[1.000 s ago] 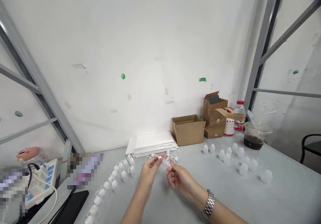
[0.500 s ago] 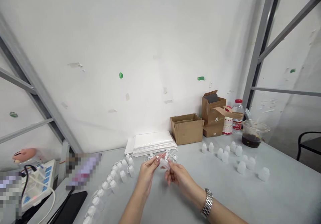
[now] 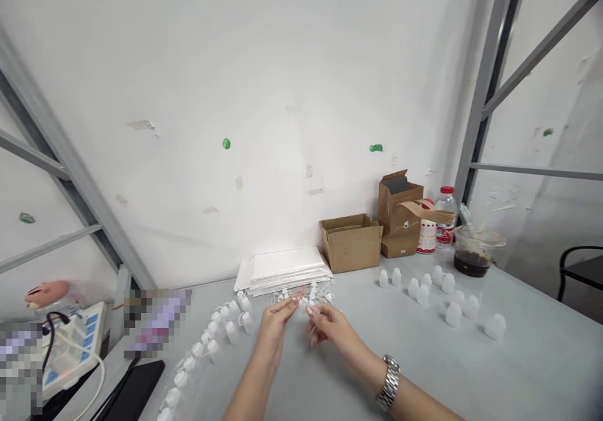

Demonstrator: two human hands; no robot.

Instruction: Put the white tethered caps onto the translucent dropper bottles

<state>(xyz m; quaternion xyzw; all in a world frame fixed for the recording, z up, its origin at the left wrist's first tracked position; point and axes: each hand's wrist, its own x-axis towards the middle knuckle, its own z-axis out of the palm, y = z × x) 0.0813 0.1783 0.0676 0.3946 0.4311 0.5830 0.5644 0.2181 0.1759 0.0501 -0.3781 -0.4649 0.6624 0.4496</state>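
Over the tabletop (image 3: 400, 361), both hands are meeting near the middle: the left hand (image 3: 274, 323) is pinching a small vial (image 3: 303, 303) in its fingertips, and the right hand (image 3: 332, 325) is grasping it from the other side, so each grip is clenching lightly on that one piece. The fingers are covering most of it, and whether a cap is sitting on it I cannot tell. A watch (image 3: 389, 383) is circling the right wrist. Just behind the fingertips, a loose heap of white caps (image 3: 325, 296) is lying in front of a stack of envelopes (image 3: 288, 265). To the left, capped vials (image 3: 213, 349) are standing in a curving line that is running toward the near edge, and beyond them a black slab (image 3: 136, 389) is lying near a power strip (image 3: 80, 342). To the right, frosted vials (image 3: 453, 314) are standing in a scattered group, well apart from the hands. Behind these, a box (image 3: 352, 248) is standing next to a bag (image 3: 400, 232), with a canister (image 3: 426, 239), a red-capped bottle (image 3: 445, 225) and a lidded bowl (image 3: 472, 261) of dark liquid following toward the right.
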